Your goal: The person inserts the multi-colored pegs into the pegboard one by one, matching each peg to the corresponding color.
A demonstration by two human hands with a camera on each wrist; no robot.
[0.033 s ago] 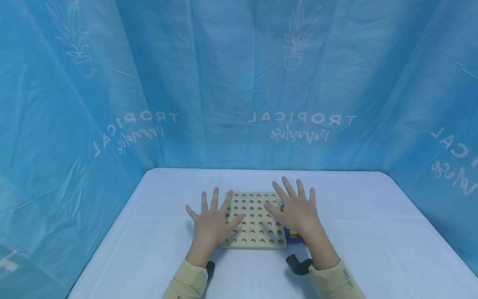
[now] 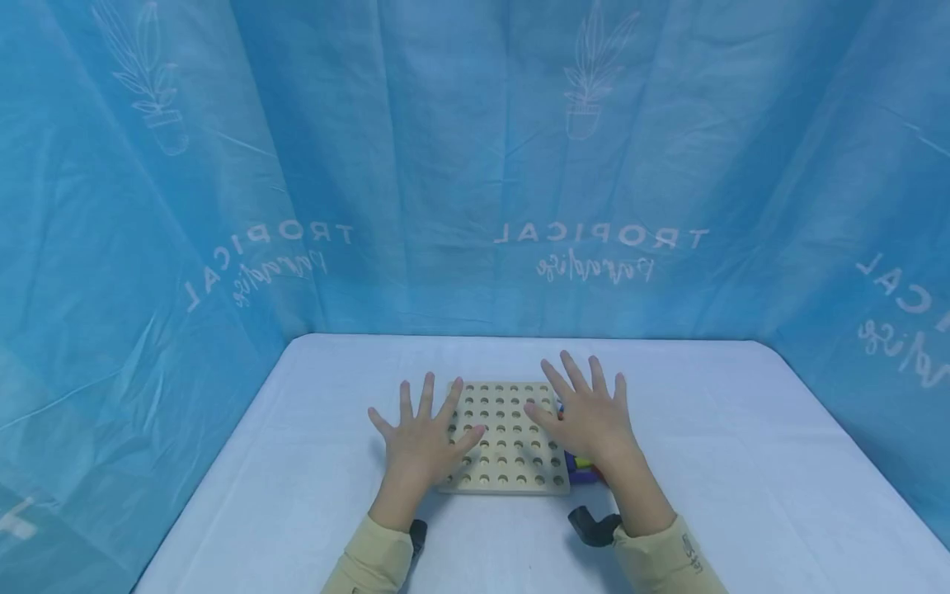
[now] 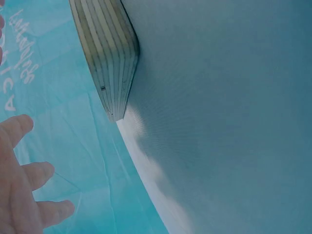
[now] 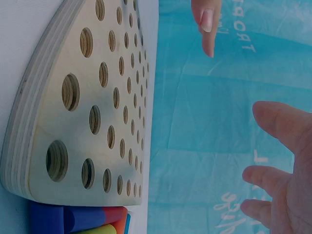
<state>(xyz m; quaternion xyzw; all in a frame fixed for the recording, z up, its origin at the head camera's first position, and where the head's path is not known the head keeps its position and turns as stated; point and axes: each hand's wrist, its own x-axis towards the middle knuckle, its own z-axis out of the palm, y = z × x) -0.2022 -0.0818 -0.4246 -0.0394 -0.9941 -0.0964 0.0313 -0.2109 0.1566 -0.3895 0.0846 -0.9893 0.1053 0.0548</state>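
A pale wooden board (image 2: 510, 453) with rows of round holes lies flat on the white table. Above its left side, my left hand (image 2: 419, 445) is held with fingers spread and nothing in its grasp. My right hand (image 2: 590, 421) hovers over the board's right edge, fingers also spread and holding nothing. Colourful pieces (image 2: 584, 477), blue, purple, yellow and red, lie beside the board, partly hidden under the right hand. In the right wrist view the holes of the board (image 4: 78, 134) look unfilled. The left wrist view shows the layered edge of the board (image 3: 107, 44).
A white cloth covers the table (image 2: 742, 462). Blue curtains (image 2: 460, 165) with mirrored lettering and plant drawings hang along the back and both sides. Black wrist-worn devices (image 2: 594, 526) protrude near both sleeves.
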